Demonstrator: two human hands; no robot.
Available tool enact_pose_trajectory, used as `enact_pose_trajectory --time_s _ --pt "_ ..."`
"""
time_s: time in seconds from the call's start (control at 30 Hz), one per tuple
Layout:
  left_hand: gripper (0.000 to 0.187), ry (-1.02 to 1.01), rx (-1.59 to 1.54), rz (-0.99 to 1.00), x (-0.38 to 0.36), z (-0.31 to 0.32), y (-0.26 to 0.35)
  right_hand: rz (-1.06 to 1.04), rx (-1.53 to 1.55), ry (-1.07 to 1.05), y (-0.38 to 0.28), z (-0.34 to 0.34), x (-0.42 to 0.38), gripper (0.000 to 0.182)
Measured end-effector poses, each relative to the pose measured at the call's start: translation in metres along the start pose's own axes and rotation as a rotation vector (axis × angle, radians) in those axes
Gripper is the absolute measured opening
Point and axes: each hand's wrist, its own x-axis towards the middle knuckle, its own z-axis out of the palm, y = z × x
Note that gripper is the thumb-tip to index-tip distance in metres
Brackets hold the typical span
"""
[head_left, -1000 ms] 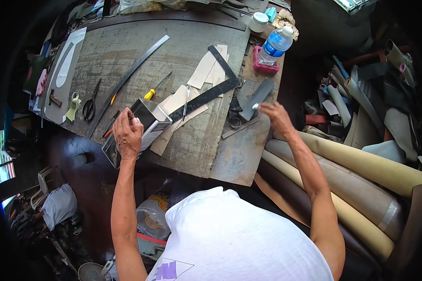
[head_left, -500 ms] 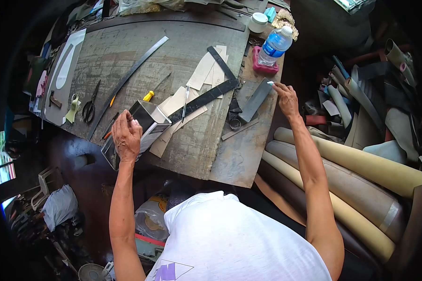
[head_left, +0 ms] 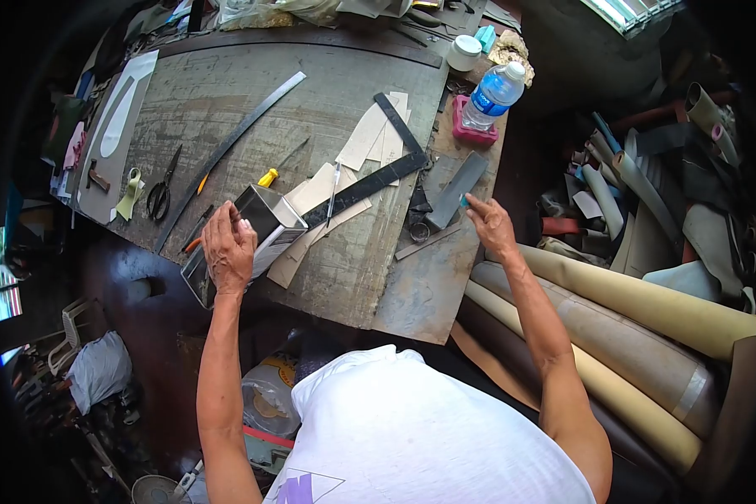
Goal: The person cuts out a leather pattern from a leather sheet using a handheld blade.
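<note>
My left hand is closed on the near side of a shiny open metal box, which sits tilted at the table's front left edge. A small teal piece pokes out between the pinched fingers of my right hand; its kind is too small to tell. That hand hovers beside a flat grey bar on the right board. Between my hands, a black L-shaped square lies over pale cut pattern pieces. A slim pen-like tool rests across them.
Scissors, a hammer, a steel ruler and a yellow-handled tool lie on the left of the table. A water bottle stands in a pink tray. Large material rolls lean at the right.
My right hand has moved down and left, from the far end of the grey bar towards its near end, still pinching the small piece. My left hand stays on the box.
</note>
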Motion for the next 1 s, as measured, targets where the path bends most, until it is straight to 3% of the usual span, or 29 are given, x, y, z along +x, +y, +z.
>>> enact_pose_trajectory --time_s 0.1,0.27,0.4,0.47,0.53,0.63,0.8,1.0 --pt "0.048 0.013 0.005 0.008 -0.002 0.002 -0.002 -0.032 -0.161 0.049 0.001 0.028 -0.022 0.036" --pt "0.047 0.014 0.002 0.025 -0.001 0.0 -0.001 0.04 -0.391 0.172 0.038 0.007 0.054 0.032" --pt "0.047 0.01 -0.001 0.011 0.0 -0.001 0.0 -0.023 -0.199 0.139 0.025 0.025 0.006 0.035" --pt "0.047 0.015 0.01 0.013 -0.001 0.001 0.0 -0.014 -0.156 0.023 0.011 0.044 -0.025 0.038" --pt "0.047 0.017 0.001 0.015 0.001 0.0 0.0 -0.025 -0.224 0.105 0.02 0.03 0.006 0.038" --pt "0.044 0.033 0.014 0.043 -0.002 -0.001 0.003 0.121 -0.285 0.149 0.041 0.008 0.059 0.039" --pt "0.042 0.043 0.028 0.035 0.001 -0.004 0.006 0.007 -0.14 0.088 0.007 0.045 -0.023 0.04" --pt "0.047 0.0 0.008 0.003 -0.003 -0.003 0.002 0.017 -0.415 0.155 0.076 -0.024 0.1 0.035"
